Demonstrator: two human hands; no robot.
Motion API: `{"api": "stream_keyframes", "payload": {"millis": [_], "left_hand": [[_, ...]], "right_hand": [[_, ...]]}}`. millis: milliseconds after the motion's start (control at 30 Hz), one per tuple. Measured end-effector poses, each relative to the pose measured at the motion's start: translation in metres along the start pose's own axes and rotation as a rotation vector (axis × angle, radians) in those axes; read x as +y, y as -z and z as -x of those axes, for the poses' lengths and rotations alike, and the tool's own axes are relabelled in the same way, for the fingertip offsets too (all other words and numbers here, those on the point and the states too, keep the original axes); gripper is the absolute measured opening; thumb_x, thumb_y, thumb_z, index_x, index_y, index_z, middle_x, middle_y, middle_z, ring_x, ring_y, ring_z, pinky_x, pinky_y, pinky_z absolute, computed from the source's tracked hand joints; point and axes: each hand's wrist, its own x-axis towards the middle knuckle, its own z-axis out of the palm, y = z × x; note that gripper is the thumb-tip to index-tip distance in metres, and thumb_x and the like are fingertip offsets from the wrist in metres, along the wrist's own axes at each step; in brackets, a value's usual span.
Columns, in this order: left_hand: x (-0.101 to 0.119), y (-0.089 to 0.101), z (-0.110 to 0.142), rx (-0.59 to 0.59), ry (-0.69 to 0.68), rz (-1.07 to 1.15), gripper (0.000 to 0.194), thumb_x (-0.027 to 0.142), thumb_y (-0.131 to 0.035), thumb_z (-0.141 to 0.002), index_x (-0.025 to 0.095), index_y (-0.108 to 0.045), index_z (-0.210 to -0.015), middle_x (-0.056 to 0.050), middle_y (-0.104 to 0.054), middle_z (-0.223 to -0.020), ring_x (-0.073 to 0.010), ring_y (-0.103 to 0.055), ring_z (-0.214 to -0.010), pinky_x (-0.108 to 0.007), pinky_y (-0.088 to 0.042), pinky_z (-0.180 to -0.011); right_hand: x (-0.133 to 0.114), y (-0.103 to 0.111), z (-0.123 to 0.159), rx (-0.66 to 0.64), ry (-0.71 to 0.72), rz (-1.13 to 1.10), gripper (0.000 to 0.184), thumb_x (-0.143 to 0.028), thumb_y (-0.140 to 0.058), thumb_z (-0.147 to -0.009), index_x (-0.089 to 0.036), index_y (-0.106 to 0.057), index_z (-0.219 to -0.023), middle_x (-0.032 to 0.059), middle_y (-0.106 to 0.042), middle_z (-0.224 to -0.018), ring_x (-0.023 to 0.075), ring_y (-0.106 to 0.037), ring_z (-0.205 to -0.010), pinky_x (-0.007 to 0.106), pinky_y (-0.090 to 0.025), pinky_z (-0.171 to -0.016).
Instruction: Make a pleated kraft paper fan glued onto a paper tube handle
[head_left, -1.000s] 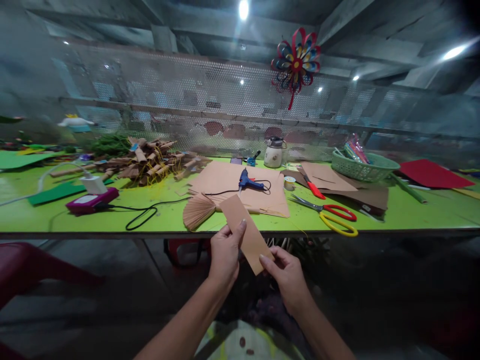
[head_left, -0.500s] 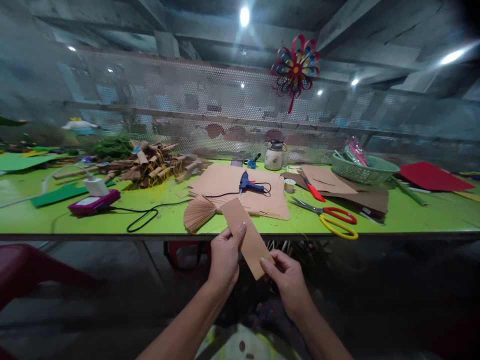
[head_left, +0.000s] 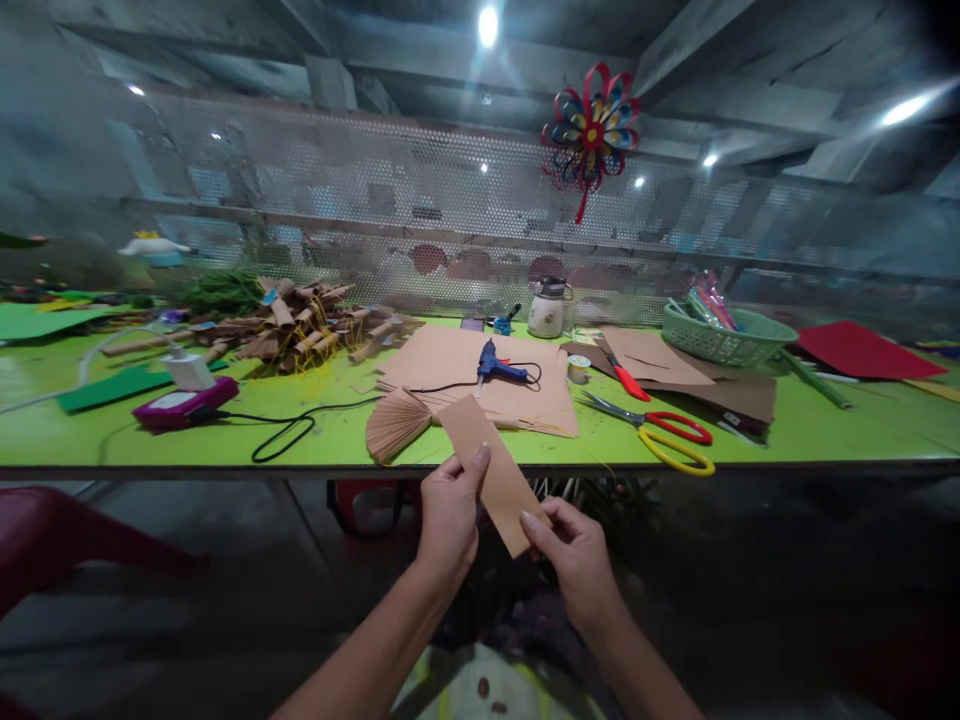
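brown paper strip (head_left: pixel 491 470): slanting at the table (head_left: pixel 330 440) edge, 6 o'clock from hot-glue gun (head_left: pixel 502 372) | left hand (head_left: pixel 450 505): pinching strip's 8 o'clock side | right hand (head_left: pixel 576 545): pinching its 5 o'clock end | from strip: pleated paper fan (head_left: pixel 397 425) 10 o'clock, scissors (head_left: pixel 638 420) 2 o'clock

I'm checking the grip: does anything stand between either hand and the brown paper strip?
Nothing visible does. The left hand pinches the brown paper strip by its left edge, and the right hand holds it near its lower end. The glue gun lies beyond the strip's far end, not between. The strip's underside is hidden.
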Motion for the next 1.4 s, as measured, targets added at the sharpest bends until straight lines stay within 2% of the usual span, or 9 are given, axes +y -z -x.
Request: {"api": "stream_keyframes", "payload": {"millis": [267,467,667,767,867,1000,1100,1200,1400], "left_hand": [[0.001,-0.002,0.002,0.029,-0.038,-0.015,0.03,0.034,-0.079,-0.06,0.01,-0.07,-0.077,-0.005,-0.07,-0.072,-0.0125,-0.059,-0.059,-0.023,-0.048,-0.058],[0.0,-0.001,-0.002,0.043,-0.052,-0.045,0.034,0.036,-0.078,-0.061,0.01,-0.07,-0.081,-0.004,-0.069,-0.072,-0.0118,-0.057,-0.056,-0.023,-0.047,-0.055],[0.0,0.0,-0.004,0.048,-0.073,-0.069,0.033,0.037,-0.077,-0.061,0.011,-0.068,-0.078,-0.003,-0.068,-0.071,-0.0122,-0.057,-0.055,-0.023,-0.045,-0.053],[0.003,-0.002,-0.005,0.018,-0.071,-0.062,0.033,0.037,-0.077,-0.062,0.011,-0.067,-0.08,-0.004,-0.068,-0.074,-0.013,-0.058,-0.058,-0.024,-0.046,-0.056],[0.01,0.001,-0.001,-0.052,-0.009,-0.079,0.034,0.039,-0.075,-0.064,0.011,-0.066,-0.083,-0.005,-0.067,-0.074,-0.0137,-0.059,-0.06,-0.025,-0.046,-0.059],[0.015,0.013,0.018,-0.271,0.126,-0.244,0.038,0.041,-0.07,-0.071,0.011,-0.064,-0.093,-0.007,-0.067,-0.079,-0.0147,-0.058,-0.065,-0.023,-0.043,-0.057],[0.013,0.023,0.035,-0.378,0.124,-0.434,0.037,0.037,-0.071,-0.069,0.01,-0.064,-0.093,-0.007,-0.066,-0.079,-0.0135,-0.055,-0.065,-0.02,-0.037,-0.051],[0.009,0.028,0.043,-0.351,0.075,-0.49,0.034,0.037,-0.07,-0.07,0.01,-0.064,-0.09,-0.003,-0.062,-0.071,-0.0108,-0.049,-0.06,-0.019,-0.033,-0.049],[-0.005,0.034,0.036,-0.297,-0.014,-0.581,0.032,0.043,-0.066,-0.072,0.012,-0.058,-0.071,0.004,-0.047,-0.055,-0.0085,-0.039,-0.051,-0.02,-0.03,-0.047]], "right_hand": [[-0.002,-0.001,0.001,-0.023,0.05,-0.06,0.028,-0.033,-0.064,-0.078,-0.015,-0.053,-0.059,-0.0035,-0.044,-0.057,0.0096,-0.04,-0.056,0.022,-0.033,-0.055],[-0.004,-0.005,0.001,-0.051,-0.054,-0.075,0.027,-0.04,-0.063,-0.078,-0.014,-0.058,-0.072,-0.0019,-0.056,-0.06,0.0105,-0.049,-0.053,0.022,-0.038,-0.052],[-0.004,-0.011,0.002,-0.005,-0.061,-0.046,0.028,-0.04,-0.064,-0.077,-0.015,-0.055,-0.069,-0.0016,-0.059,-0.049,0.0101,-0.051,-0.043,0.02,-0.037,-0.044],[-0.006,-0.012,0.003,0.013,-0.045,-0.035,0.027,-0.038,-0.064,-0.077,-0.015,-0.055,-0.068,-0.0016,-0.059,-0.048,0.0095,-0.051,-0.042,0.019,-0.037,-0.043],[-0.007,-0.013,0.005,0.017,-0.031,-0.034,0.027,-0.037,-0.064,-0.077,-0.015,-0.054,-0.066,-0.0017,-0.059,-0.048,0.0089,-0.05,-0.042,0.019,-0.037,-0.043],[-0.006,-0.014,0.004,0.048,-0.004,-0.06,0.025,-0.037,-0.065,-0.077,-0.015,-0.056,-0.069,-0.0016,-0.059,-0.055,0.0093,-0.05,-0.046,0.02,-0.038,-0.044],[-0.007,-0.014,0.003,0.06,0.039,-0.057,0.025,-0.036,-0.064,-0.077,-0.015,-0.056,-0.068,-0.0019,-0.058,-0.057,0.0099,-0.05,-0.05,0.021,-0.039,-0.048],[-0.007,-0.015,0.002,0.077,0.063,-0.038,0.025,-0.034,-0.064,-0.078,-0.015,-0.055,-0.065,-0.0036,-0.053,-0.056,0.0092,-0.046,-0.052,0.021,-0.037,-0.051],[-0.001,-0.013,-0.002,0.062,0.113,-0.048,0.025,-0.029,-0.064,-0.078,-0.014,-0.057,-0.059,-0.0039,-0.043,-0.062,0.0091,-0.04,-0.06,0.022,-0.034,-0.057]]}}
